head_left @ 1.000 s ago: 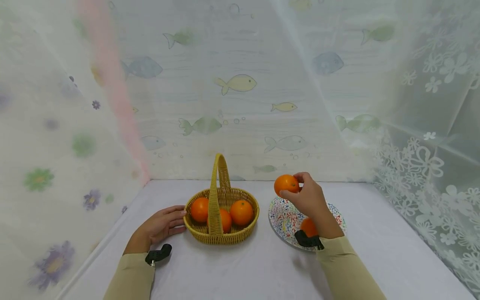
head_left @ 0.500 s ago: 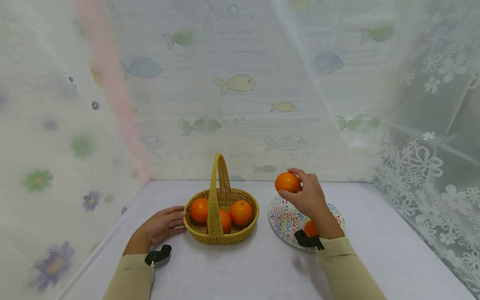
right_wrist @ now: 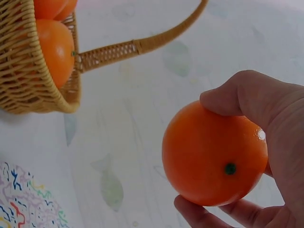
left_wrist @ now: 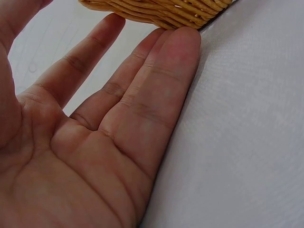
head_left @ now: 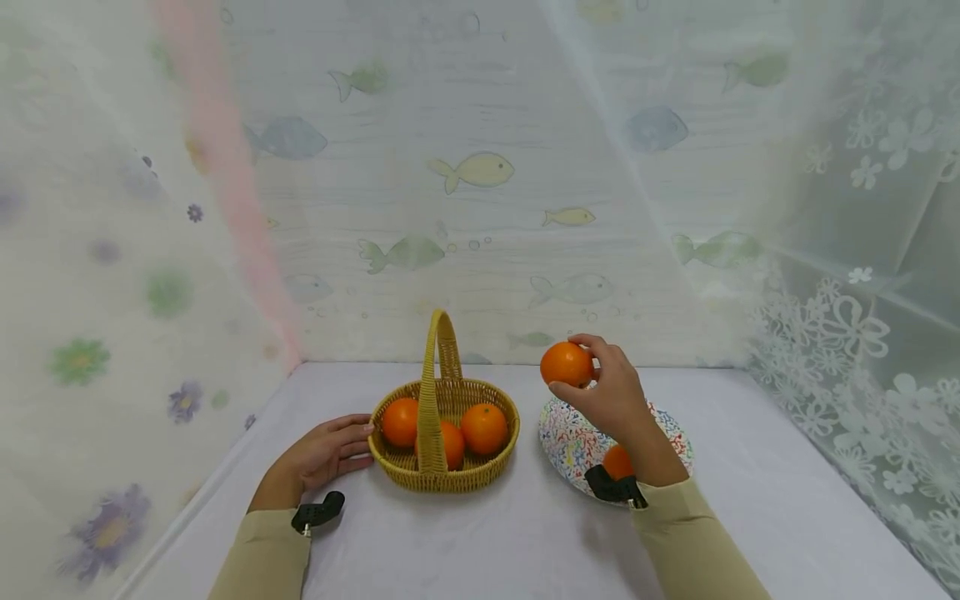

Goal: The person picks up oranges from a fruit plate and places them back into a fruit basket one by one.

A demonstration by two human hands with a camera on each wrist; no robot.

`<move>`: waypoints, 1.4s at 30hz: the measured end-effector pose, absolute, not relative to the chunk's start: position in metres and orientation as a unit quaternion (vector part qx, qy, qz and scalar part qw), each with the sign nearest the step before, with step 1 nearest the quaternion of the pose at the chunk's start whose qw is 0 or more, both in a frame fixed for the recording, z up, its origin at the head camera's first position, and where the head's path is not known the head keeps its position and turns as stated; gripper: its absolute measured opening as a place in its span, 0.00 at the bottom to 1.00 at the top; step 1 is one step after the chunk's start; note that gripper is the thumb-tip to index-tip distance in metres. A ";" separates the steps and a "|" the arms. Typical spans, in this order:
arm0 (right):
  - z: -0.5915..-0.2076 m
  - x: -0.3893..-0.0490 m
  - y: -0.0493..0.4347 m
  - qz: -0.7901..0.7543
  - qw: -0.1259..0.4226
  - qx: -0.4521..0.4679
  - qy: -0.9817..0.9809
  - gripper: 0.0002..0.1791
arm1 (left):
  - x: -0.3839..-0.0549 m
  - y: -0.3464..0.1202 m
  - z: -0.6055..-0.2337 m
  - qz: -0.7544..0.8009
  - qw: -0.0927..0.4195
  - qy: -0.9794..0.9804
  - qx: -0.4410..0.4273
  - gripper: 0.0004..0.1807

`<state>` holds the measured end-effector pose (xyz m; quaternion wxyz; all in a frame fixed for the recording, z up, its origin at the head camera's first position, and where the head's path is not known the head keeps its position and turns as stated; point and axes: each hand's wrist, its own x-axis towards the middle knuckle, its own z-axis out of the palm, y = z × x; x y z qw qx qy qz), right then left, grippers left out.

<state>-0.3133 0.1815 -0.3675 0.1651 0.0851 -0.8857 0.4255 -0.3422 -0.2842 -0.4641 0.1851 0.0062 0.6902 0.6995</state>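
Note:
My right hand (head_left: 611, 392) grips an orange (head_left: 567, 364) between thumb and fingers, held up above the far side of a speckled plate (head_left: 562, 433). In the right wrist view the same orange (right_wrist: 213, 154) shows a green stem spot. Another orange (head_left: 617, 461) lies on the plate, partly hidden by my wrist. A yellow wicker basket (head_left: 465, 479) with a tall handle holds three oranges, one of them (head_left: 483, 428) at its right side. My left hand (head_left: 326, 454) touches the basket's left side with extended fingers; in the left wrist view its fingertips meet the wicker (left_wrist: 156, 12).
A white cloth (head_left: 450, 550) covers the table. Behind it hangs a curtain (head_left: 480, 275) printed with fish, and patterned sheets stand at both sides. The basket handle (head_left: 429, 392) rises above the rim. Black wrist-worn devices sit at both cuffs.
Over the last second my right hand has lifted the orange slightly, then shifted it a little left toward the basket. My left hand and the basket stay in place.

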 end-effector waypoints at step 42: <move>-0.367 -0.344 0.080 0.391 0.069 0.189 -0.898 0.35 | -0.340 -0.284 -0.465 0.697 0.174 0.695 0.004 0.39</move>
